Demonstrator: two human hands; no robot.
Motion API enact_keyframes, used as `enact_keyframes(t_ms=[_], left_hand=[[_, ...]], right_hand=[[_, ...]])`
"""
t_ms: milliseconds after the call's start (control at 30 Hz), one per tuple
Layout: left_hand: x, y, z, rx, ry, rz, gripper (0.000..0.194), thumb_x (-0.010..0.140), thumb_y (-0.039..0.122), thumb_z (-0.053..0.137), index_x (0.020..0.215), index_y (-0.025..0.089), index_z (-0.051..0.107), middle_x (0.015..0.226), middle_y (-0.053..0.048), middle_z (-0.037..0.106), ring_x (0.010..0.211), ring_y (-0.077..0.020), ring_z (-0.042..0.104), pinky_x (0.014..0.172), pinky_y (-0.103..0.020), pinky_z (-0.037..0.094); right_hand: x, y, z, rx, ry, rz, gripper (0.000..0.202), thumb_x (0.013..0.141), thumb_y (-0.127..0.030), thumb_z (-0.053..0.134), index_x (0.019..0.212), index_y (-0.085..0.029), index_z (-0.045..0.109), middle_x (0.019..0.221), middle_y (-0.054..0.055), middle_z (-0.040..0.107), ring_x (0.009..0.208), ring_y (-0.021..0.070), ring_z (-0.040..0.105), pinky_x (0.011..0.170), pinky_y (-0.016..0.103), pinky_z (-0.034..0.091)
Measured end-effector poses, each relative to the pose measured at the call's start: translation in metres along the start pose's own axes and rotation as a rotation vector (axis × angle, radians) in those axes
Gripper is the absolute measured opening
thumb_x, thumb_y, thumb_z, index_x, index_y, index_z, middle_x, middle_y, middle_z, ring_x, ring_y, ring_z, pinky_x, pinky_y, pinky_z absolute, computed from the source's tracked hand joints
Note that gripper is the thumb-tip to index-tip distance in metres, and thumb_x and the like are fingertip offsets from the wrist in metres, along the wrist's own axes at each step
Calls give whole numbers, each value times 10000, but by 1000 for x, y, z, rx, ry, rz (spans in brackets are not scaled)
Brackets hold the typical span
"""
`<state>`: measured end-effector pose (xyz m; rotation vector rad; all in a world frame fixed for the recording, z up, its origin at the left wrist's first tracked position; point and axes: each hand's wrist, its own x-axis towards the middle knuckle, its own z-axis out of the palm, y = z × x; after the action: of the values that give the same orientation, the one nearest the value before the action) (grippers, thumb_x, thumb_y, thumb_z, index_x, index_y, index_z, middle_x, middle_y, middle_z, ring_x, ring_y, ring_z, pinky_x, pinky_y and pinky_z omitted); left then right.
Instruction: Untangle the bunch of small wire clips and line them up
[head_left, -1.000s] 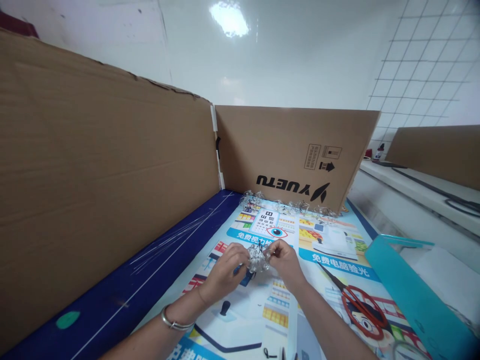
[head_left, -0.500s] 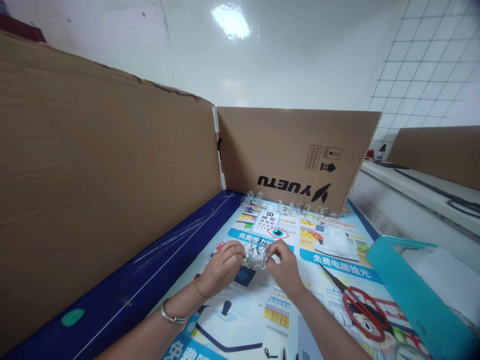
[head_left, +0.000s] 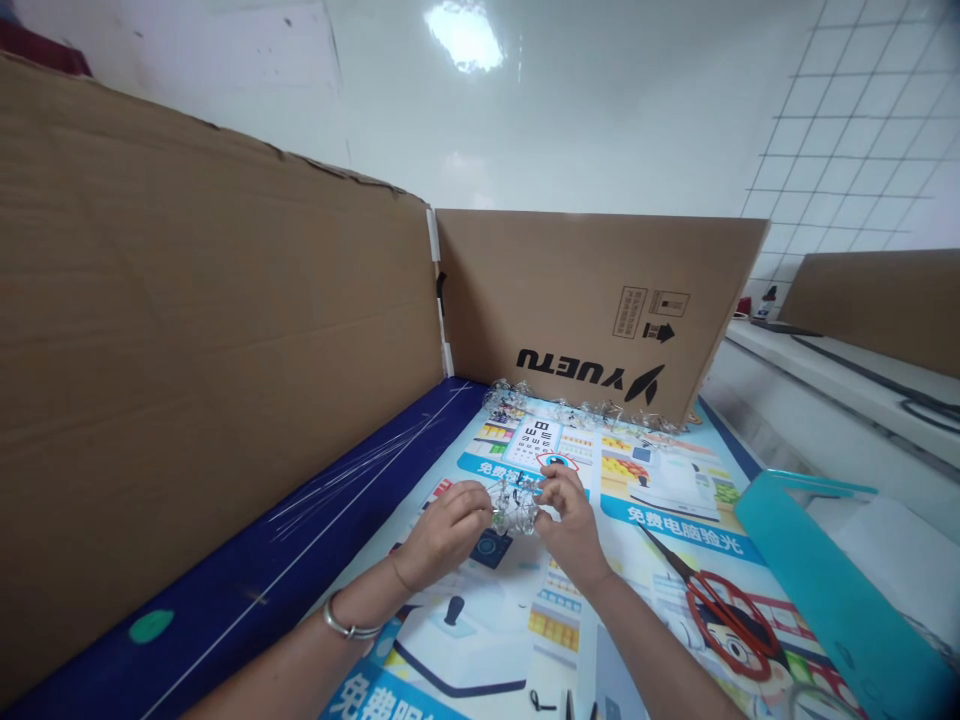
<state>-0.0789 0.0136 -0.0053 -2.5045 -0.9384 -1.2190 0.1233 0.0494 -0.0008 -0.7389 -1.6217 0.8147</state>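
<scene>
Silvery wiry bundle is above the printed sheet, left hand pinching one side, right hand loosely curled at the other, grip unclear: anchor left, tease gently right.

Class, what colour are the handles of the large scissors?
The handles are red, best seen in the head view.

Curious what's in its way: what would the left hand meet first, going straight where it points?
Probably the shiny, wiry bundle, which the left hand seems to pinch, though depth is unclear.
</scene>
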Motion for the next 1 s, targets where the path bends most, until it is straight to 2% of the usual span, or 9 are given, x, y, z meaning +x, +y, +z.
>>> enact_keyframes(t_ms=[100, 233, 400, 567, 667, 800, 1000], left_hand=[[1, 2, 1, -11, -23, -57, 213, 785, 23, 458, 841, 198, 567, 885, -51, 575, 896, -177, 509, 810, -369, 446], [4, 5, 2, -67, -27, -127, 232, 767, 20, 454, 824, 199, 590, 877, -47, 541, 870, -166, 499, 781, -343, 439], [7, 8, 4, -244, 23, -271, 208, 720, 6, 484, 768, 180, 588, 844, -38, 517, 843, -158, 495, 759, -311, 421], [7, 11, 9, -440, 70, -478, 178, 690, 3, 507, 716, 165, 576, 812, -33, 519, 814, -153, 503, 743, -291, 408], [7, 12, 15, -640, 105, -645, 137, 674, 25, 552, 702, 156, 577, 828, -36, 523, 789, -143, 503, 693, -255, 409], [7, 10, 21, -968, 164, -874, 139, 624, 55, 634, 697, 147, 560, 802, -10, 529, 725, -113, 512, 654, -218, 412], [5, 11, 24, -1108, 152, -998, 125, 662, 88, 603, 736, 149, 523, 661, 23, 550, 544, -85, 522, 543, -208, 414]], right_hand=[[1, 0, 0, 46, -30, 57, 184, 600, -42, 459, 679, -207, 461, 1076, 57, 511, 1045, 210, 470, 759, 299, 439], [2, -1, -2, 90, -58, 209, 157, 617, -80, 473, 714, -202, 451, 1026, 46, 559, 775, 156, 535, 586, 242, 416], [4, 0, -6, 44, -82, 256, 164, 611, -116, 524, 754, -194, 502, 806, -1, 551, 693, 135, 484, 555, 216, 378], [5, 1, -7, 49, -86, 278, 142, 635, -133, 529, 761, -196, 524, 760, -23, 551, 659, 115, 461, 596, 221, 379], [5, -1, -8, 100, -92, 357, 87, 641, -157, 547, 713, -193, 513, 705, -34, 526, 669, 112, 473, 615, 216, 387], [4, -4, -6, 165, -134, 508, 77, 663, -211, 519, 733, -203, 488, 631, -44, 498, 562, 110, 488, 465, 199, 382], [2, 0, 0, 221, -131, 700, 87, 646, -224, 493, 731, -210, 480, 587, -36, 536, 471, 104, 495, 306, 153, 252]])
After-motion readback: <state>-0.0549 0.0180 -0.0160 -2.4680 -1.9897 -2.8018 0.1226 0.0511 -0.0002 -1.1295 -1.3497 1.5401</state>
